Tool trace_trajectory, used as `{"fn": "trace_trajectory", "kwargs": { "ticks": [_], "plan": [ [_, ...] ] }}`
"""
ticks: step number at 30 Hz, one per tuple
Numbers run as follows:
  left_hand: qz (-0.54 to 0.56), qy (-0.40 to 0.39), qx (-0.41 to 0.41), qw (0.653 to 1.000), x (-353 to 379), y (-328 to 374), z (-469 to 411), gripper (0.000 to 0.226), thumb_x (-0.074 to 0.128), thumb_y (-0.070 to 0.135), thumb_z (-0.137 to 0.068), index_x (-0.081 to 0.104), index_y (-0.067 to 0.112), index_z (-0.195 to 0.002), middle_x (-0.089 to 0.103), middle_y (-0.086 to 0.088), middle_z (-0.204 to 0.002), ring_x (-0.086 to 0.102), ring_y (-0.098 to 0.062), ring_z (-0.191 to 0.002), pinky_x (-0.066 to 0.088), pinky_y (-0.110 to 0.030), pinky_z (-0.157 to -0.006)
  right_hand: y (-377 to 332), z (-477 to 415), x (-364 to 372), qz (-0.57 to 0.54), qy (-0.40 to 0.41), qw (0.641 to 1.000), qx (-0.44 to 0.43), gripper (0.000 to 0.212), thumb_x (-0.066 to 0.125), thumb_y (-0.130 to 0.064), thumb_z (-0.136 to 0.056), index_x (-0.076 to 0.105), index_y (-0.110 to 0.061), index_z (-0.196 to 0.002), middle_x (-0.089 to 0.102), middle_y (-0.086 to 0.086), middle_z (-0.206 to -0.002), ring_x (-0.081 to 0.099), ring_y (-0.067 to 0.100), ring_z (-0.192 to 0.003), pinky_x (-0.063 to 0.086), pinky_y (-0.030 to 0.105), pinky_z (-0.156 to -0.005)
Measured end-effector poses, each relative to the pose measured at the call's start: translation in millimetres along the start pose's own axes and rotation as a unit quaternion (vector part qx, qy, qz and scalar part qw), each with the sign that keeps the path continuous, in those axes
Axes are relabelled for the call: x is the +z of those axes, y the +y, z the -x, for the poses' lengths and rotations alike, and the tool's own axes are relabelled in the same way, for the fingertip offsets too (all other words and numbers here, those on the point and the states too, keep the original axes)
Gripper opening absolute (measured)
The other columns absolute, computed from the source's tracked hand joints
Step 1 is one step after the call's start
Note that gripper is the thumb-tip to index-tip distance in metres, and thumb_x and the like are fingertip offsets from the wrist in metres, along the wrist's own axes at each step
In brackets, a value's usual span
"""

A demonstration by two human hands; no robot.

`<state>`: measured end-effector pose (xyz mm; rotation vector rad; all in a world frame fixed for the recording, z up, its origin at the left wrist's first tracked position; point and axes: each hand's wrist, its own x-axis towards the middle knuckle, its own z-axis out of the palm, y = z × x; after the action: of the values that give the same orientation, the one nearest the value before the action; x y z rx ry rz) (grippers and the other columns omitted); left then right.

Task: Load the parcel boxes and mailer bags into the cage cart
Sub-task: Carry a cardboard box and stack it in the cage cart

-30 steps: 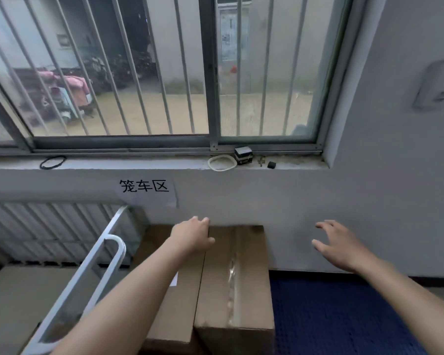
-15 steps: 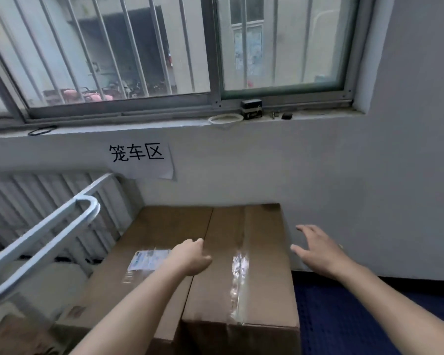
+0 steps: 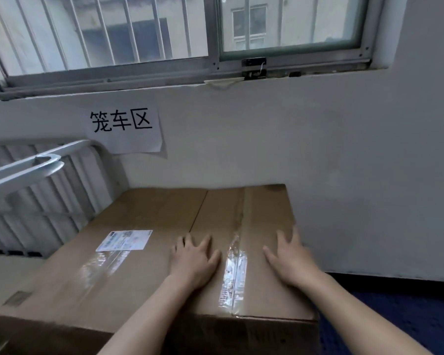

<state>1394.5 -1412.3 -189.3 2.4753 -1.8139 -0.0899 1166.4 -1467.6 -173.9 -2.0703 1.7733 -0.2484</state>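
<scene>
Two brown cardboard parcel boxes stand side by side against the wall. The left box (image 3: 128,226) bears a white shipping label and clear tape. On the right box (image 3: 256,213), with a taped seam down its top, both my hands lie flat with fingers spread. My left hand (image 3: 194,260) rests near the gap between the boxes. My right hand (image 3: 290,257) lies at the box's right edge. Neither hand grips anything. The white barred frame of the cage cart (image 3: 23,170) rises at the left.
A paper sign (image 3: 123,129) with black characters is taped to the grey wall above the boxes. A barred window (image 3: 113,34) with a sill runs along the top. Dark blue floor (image 3: 395,316) lies at the lower right.
The view has dropped and closed in on the boxes. My right hand has moved from the air beside the right box down onto its top. My left hand has slid back and spread flat.
</scene>
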Motion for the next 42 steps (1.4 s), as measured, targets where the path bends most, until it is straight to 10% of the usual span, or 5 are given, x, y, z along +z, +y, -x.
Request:
{"fn": "trace_trajectory", "kwargs": {
  "ticks": [14, 23, 27, 42],
  "plan": [
    [0.061, -0.047, 0.003, 0.997, -10.6, 1.6, 4.4, 0.076, 0.034, 0.074, -0.091, 0.020, 0.039, -0.157, 0.012, -0.020, -0.164, 0.007, -0.036, -0.152, 0.014, -0.046, -0.121, 8.6, -2.1, 5.9, 0.038, 0.036, 0.998, -0.019, 0.064, 0.031, -0.061, -0.101, 0.025, -0.029, -0.156, -0.005, 0.007, -0.168, 0.038, 0.042, -0.139, 0.035, 0.044, -0.114],
    [0.141, -0.075, 0.015, 0.987, -30.8, 36.2, 14.6, 0.083, 0.044, 0.082, -0.083, 0.016, 0.051, -0.155, 0.032, -0.018, -0.155, 0.048, -0.039, -0.131, 0.041, -0.039, -0.105, 70.4, 9.6, -22.4, -0.081, 0.045, 0.996, -0.008, 0.064, 0.049, -0.058, -0.097, 0.039, -0.028, -0.153, 0.011, 0.019, -0.163, 0.027, 0.034, -0.148, 0.019, 0.034, -0.122],
    [0.139, -0.075, 0.013, 0.987, -33.1, 37.8, 19.0, 0.096, 0.044, 0.091, -0.071, 0.017, 0.051, -0.154, 0.043, -0.014, -0.149, 0.049, -0.036, -0.130, 0.043, -0.040, -0.107, 71.1, 16.3, -26.4, -0.116, 0.041, 0.992, -0.007, 0.072, 0.054, -0.062, -0.093, 0.036, -0.029, -0.154, 0.039, 0.004, -0.158, 0.037, 0.027, -0.145, 0.029, 0.033, -0.116],
    [0.117, -0.047, -0.010, 0.992, -147.2, 57.1, 29.6, 0.105, 0.045, 0.096, -0.064, 0.027, 0.044, -0.153, 0.051, -0.020, -0.140, 0.049, -0.041, -0.126, 0.042, -0.044, -0.101, 29.3, 38.3, -125.4, -0.205, 0.026, 0.978, 0.002, 0.102, 0.079, -0.071, -0.065, 0.044, -0.029, -0.150, 0.045, 0.001, -0.154, 0.044, 0.025, -0.139, 0.037, 0.042, -0.116]
  ]
}}
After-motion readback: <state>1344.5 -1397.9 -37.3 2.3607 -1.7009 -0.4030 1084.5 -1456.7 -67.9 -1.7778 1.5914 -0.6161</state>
